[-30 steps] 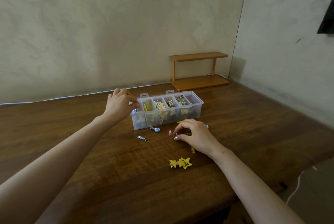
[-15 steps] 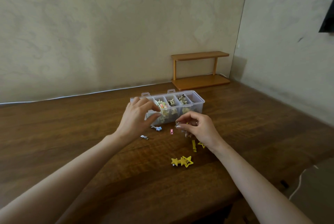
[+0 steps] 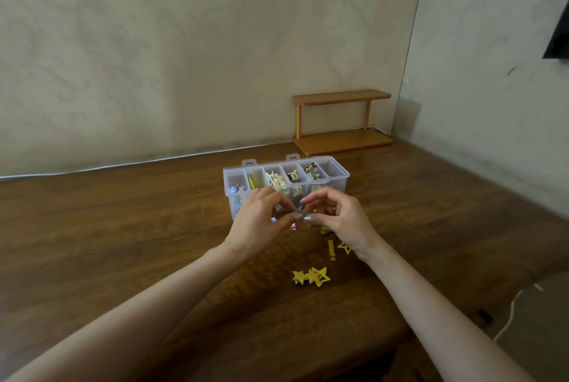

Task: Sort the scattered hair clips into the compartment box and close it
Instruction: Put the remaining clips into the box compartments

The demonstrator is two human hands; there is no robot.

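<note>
Item one: small grey clip point(image 3: 298, 212), centre frame, pinched between the fingertips of both left hand point(image 3: 257, 223) and right hand point(image 3: 340, 218), held just in front of the clear compartment box point(image 3: 337, 189) (top open, clips showing in most cells). Lower down on the wooden table point(image 3: 123, 243) I log: pink clip point(image 3: 293, 226), blue clip point(image 3: 273, 219), yellow bar clip point(image 3: 331, 250), yellow double-star clip point(image 3: 311, 276). Upper right: wooden shelf point(image 3: 341, 120).

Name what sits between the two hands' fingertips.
A small grey clip, pinched by the left hand and the right hand; the head view shows it.
</note>
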